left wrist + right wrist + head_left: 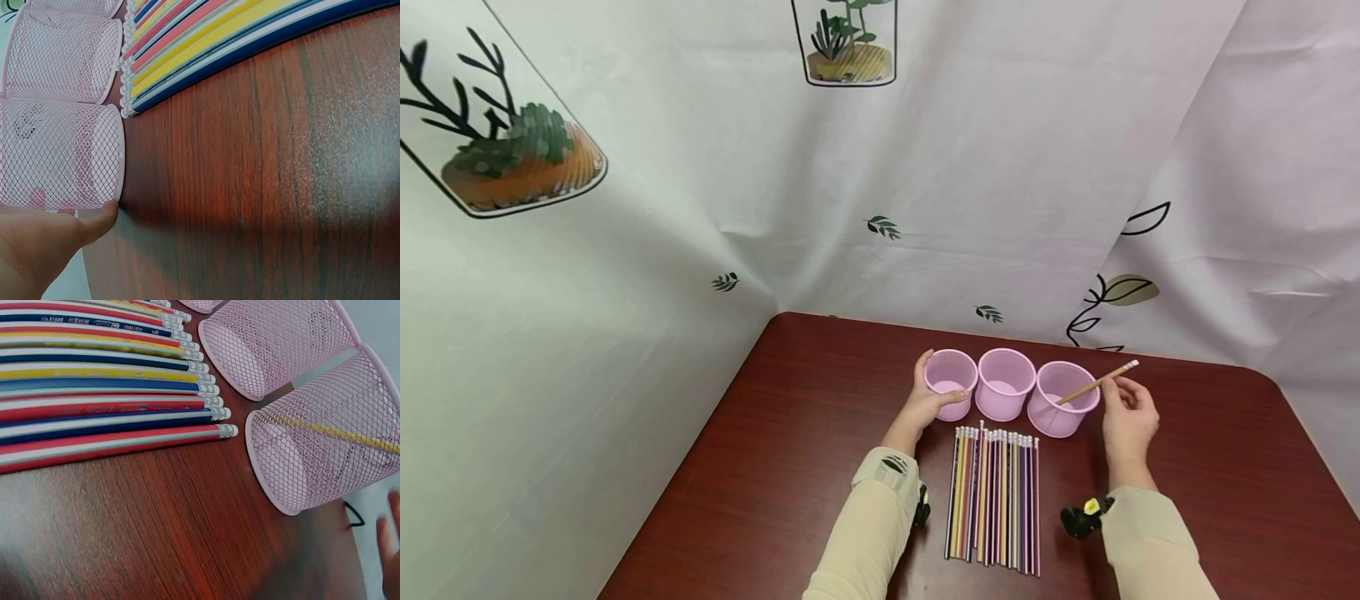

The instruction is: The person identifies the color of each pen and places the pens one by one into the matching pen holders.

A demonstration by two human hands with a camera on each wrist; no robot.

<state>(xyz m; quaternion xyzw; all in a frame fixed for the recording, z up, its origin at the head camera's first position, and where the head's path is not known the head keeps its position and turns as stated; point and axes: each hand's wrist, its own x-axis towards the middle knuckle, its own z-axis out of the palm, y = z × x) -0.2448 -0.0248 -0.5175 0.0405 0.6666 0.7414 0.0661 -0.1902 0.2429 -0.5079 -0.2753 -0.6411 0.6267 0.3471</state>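
Observation:
Three pink mesh pencil cups stand in a row. My left hand (928,400) holds the left cup (957,410), its thumb across the front and its fingers round the outer side. The middle cup (1003,407) stands close beside it. A single yellow pencil (1086,389) leans in the right cup (1054,422), eraser end up past the rim. My right hand (1129,421) is at that rim, fingertips right by the pencil. In the right wrist view, its fingers (387,544) are loosely extended below the pencil, beside the cup.
A row of striped pencils (996,500) in several colours lies in front of the cups, erasers toward them. Everything stands on a dark red-brown wooden table (820,417). Behind it hangs a white patterned cloth (1000,167), and another side of cloth borders the left.

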